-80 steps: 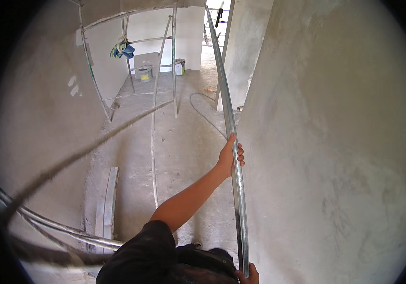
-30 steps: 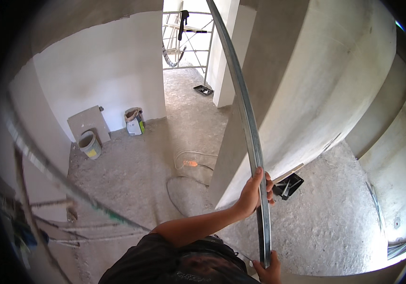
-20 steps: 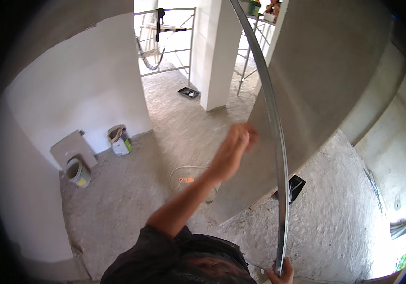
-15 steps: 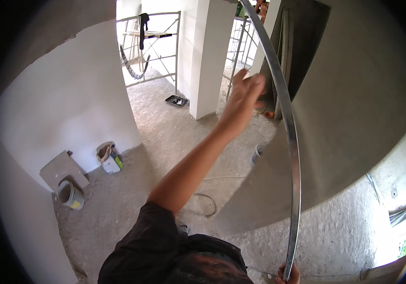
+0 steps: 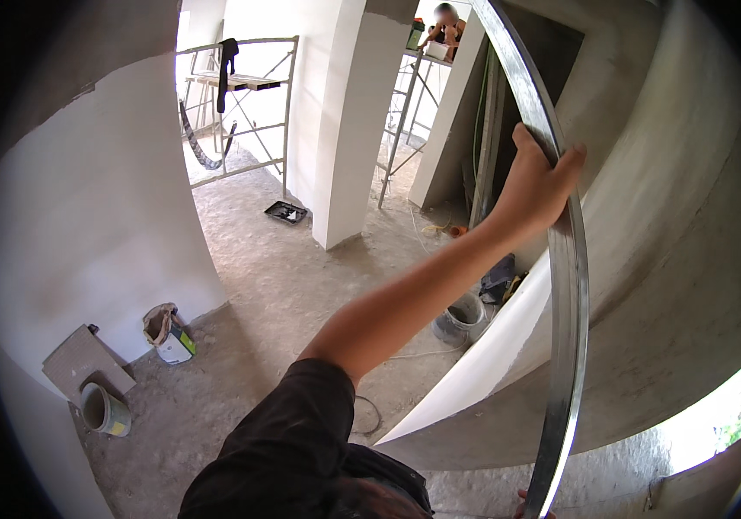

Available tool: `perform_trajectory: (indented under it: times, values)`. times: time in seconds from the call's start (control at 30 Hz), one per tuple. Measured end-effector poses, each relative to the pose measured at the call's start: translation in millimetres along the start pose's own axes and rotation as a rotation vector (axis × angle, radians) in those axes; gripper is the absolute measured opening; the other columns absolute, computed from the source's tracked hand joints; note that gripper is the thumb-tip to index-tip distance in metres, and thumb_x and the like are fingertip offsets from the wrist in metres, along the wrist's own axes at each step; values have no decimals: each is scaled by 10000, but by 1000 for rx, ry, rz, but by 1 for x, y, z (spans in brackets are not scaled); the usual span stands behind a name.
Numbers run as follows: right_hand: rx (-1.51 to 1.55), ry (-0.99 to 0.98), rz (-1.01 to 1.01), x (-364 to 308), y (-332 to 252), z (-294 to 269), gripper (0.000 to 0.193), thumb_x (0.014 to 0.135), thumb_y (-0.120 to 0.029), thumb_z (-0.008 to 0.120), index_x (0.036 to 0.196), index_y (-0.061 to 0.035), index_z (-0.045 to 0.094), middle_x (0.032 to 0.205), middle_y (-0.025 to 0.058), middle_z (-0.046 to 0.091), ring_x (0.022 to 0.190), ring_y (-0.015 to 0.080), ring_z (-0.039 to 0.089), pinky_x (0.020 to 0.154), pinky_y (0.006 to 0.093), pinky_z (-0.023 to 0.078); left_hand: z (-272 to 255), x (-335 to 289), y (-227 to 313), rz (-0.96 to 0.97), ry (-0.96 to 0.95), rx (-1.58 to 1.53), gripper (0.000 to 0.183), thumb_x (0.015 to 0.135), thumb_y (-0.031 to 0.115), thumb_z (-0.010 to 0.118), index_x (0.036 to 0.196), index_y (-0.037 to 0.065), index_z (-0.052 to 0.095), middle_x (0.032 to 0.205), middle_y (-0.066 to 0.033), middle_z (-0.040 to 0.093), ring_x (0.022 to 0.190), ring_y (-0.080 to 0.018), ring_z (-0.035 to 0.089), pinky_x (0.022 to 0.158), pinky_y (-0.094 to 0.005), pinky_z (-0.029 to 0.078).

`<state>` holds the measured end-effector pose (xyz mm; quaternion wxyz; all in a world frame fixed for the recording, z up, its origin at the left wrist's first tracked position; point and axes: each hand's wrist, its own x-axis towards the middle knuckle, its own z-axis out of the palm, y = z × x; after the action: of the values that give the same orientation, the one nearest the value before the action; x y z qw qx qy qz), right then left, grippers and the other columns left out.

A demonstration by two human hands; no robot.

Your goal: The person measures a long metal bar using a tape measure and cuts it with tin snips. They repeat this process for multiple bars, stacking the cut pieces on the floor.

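Note:
A long silver metal straightedge (image 5: 565,329) runs from the top of the view down to the bottom edge, bowed by the lens. My left hand (image 5: 543,177) is closed around its upper part, with the thumb and fingers at opposite sides of the bar. At the lower edge, the fingertips of my right hand (image 5: 522,502) show beside the bar's low end; most of that hand is cut off or hidden behind the metal. Beyond the bar, a grey plastered wall (image 5: 647,346) curves across the right side.
Buckets (image 5: 457,320) stand by the wall's foot and at left, near an open bag (image 5: 169,333) and a leaning board (image 5: 85,359). A black tray (image 5: 286,212) lies before a white pillar (image 5: 340,130). Scaffolding (image 5: 288,112) stands behind; another person (image 5: 446,30) is at the far back.
My left hand, free in the air before, has moved right and closed on the straightedge. The view has shifted, bringing a bucket and the far person more fully into sight.

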<state>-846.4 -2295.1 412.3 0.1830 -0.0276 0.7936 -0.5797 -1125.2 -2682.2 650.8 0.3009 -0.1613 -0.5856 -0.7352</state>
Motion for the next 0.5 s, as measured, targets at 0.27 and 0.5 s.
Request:
perform_trajectory:
  times: [0.27, 0.5]
  values:
    - [-17, 225, -116, 23, -55, 67, 339, 934, -106, 626, 1247, -1, 548, 903, 38, 636, 758, 101, 600, 627, 253, 495, -11, 90, -25, 16, -7, 114, 743, 942, 386, 596, 1245, -205, 263, 1078, -374, 595, 996, -402, 664, 843, -423, 527]
    - [-15, 423, -102, 72, -78, 93, 307, 902, -172, 669, 1098, 38, 561, 817, 125, 683, 707, 204, 675, 669, 346, 554, -13, 149, -56, -50, 53, 135, 797, 895, 481, 608, 1279, -168, 349, 1146, -308, 594, 1085, -357, 624, 908, -394, 487]
